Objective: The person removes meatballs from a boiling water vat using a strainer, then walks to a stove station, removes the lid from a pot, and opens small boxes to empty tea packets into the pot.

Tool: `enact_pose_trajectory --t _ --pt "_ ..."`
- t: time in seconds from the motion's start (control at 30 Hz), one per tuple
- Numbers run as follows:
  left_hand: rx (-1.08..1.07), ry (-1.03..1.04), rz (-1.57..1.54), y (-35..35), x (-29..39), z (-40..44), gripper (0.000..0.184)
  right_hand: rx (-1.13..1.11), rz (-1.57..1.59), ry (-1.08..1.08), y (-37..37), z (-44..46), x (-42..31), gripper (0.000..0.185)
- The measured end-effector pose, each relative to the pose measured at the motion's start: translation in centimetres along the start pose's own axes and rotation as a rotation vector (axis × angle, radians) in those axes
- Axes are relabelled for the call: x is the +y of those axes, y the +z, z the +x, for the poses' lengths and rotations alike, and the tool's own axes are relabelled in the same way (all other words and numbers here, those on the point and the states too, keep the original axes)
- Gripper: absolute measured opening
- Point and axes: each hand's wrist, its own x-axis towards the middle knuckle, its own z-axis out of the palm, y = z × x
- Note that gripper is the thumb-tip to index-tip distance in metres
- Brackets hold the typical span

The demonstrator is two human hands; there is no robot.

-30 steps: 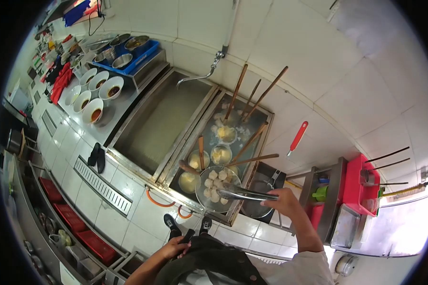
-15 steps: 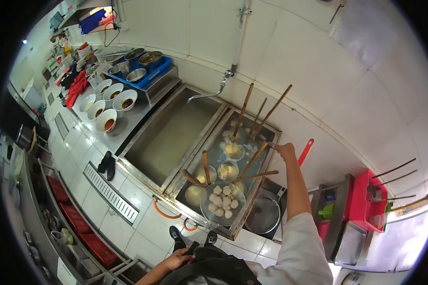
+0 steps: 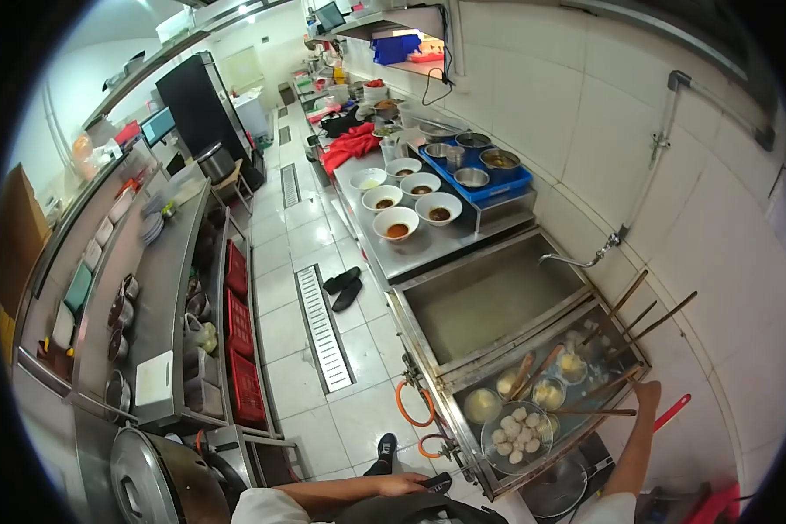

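At the far right of the noodle boiler (image 3: 463,384), my right hand (image 3: 646,395) is closed around the end of a strainer's wooden handle (image 3: 616,385). Round mesh strainers with pale yellow noodles (image 3: 548,393) stand in the cloudy water, several wooden handles leaning out of them. In front of these, a wide wire strainer holds pale meatballs (image 3: 517,434); its long handle (image 3: 598,411) points right. Close to my waist, my left hand (image 3: 406,485) grips a small black object (image 3: 437,483), whose kind I cannot make out.
A second tank (image 3: 498,306) of murky water lies beyond, under a wall tap (image 3: 585,259). White bowls (image 3: 397,224) with sauces and a blue tray (image 3: 498,185) of metal pots occupy the counter. Below right is a round pan (image 3: 557,485). Black shoes (image 3: 345,288) lie by the floor drain (image 3: 323,327).
My view has swung left, so the boiler sits further right and the left-hand shelving shows more. My right hand stays on the wooden handle; my left still holds the black object.
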Motion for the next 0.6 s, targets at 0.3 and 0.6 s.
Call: enact_pose_trajectory --t 0.3,0.6 --pt "0.088 -0.129 0.090 0.0 0.6 -0.2 0.019 -0.249 0.298 0.016 -10.6 -15.2 3.8 0.033" --pt "0.000 -0.107 -0.094 0.6 0.5 0.7 0.011 -0.555 0.347 -0.025 -12.5 -28.2 2.8 0.045"
